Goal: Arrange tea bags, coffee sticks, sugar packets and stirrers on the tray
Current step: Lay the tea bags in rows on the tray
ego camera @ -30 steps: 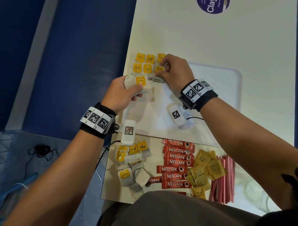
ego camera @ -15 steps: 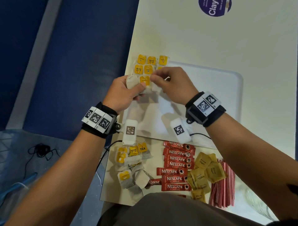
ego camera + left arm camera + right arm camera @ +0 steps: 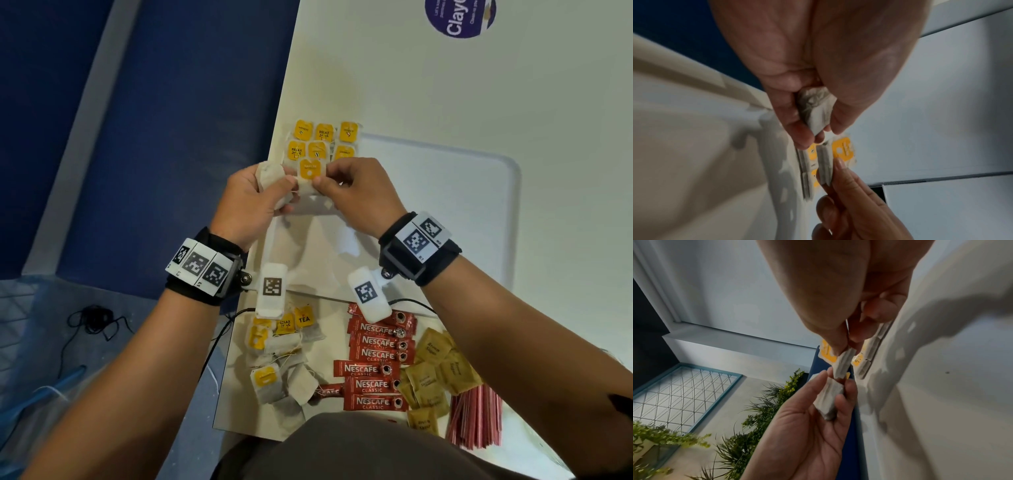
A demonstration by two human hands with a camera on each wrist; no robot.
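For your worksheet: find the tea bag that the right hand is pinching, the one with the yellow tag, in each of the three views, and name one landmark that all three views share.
Head: the tea bag sits centre, between both hands, just below the rows of tea bags on the tray.
Left wrist: lower centre, edge-on, above the right hand's fingers.
Right wrist: centre, pinched edge-on below the right hand's fingertips.
Shared landmark: the crumpled tea bag in the left hand.
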